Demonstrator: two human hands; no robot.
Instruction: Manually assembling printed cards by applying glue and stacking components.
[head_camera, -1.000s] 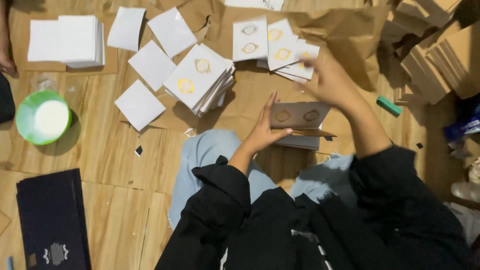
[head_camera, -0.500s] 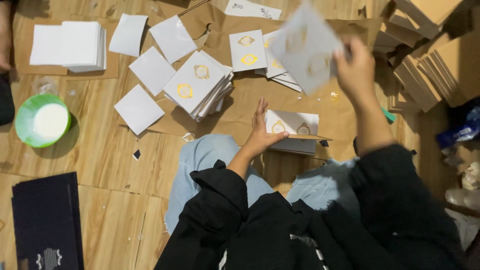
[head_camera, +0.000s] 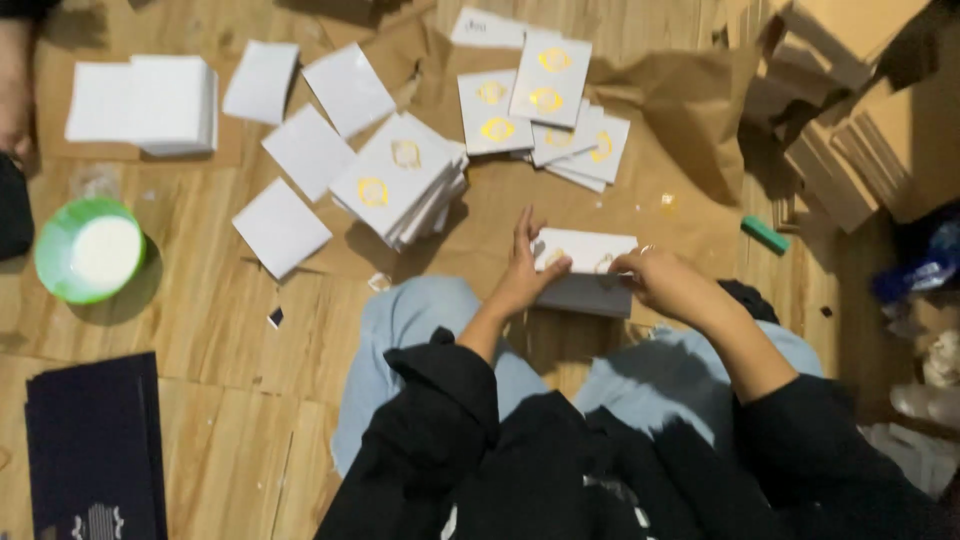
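Note:
I sit on a wooden floor with a small stack of white cards (head_camera: 590, 290) in front of my knees; its top card bears gold emblems. My left hand (head_camera: 525, 268) lies flat on the stack's left end, fingers stretched, holding it down. My right hand (head_camera: 668, 282) grips the right edge of the top card. Beyond the stack, a loose pile of gold-printed cards (head_camera: 545, 105) lies on brown paper (head_camera: 690, 110).
A fanned pile of printed cards (head_camera: 400, 180) and loose blank white cards (head_camera: 280, 225) lie to the left, with a neat white stack (head_camera: 150, 100) farther back. A green bowl (head_camera: 90, 250), a dark flat box (head_camera: 95, 445), a small green object (head_camera: 765, 235), cardboard pieces (head_camera: 860, 120), another person's hand (head_camera: 15, 100).
My right hand lifted a card off the stack, carried it up toward the far pile, and has come back down to the stack. My left hand stayed on the stack.

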